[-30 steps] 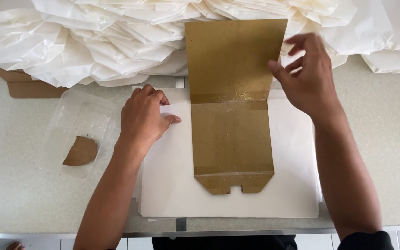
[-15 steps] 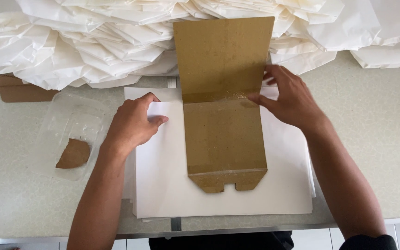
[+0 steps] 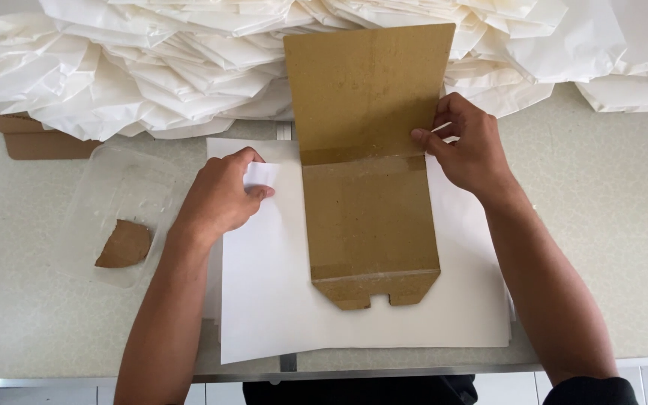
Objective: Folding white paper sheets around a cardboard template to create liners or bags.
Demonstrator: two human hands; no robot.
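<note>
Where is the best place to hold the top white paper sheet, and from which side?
Probably the upper-left corner of the white paper sheet, coming from the left. That corner is already lifted under the left hand, while the brown cardboard template covers the middle and the right hand works the right edge.

- A flat brown cardboard template (image 3: 373,161) lies at the middle of the desk (image 3: 601,225), shaped like an unfolded bag with a notched lower end.
- Behind the template, a heap of white paper bags (image 3: 151,67) runs across the far edge.
- Left of the template sits a clear plastic tub (image 3: 114,187), rectangular with rounded corners.
- Beyond the tub, a brown cardboard piece (image 3: 35,139) pokes from under the bags.
</note>
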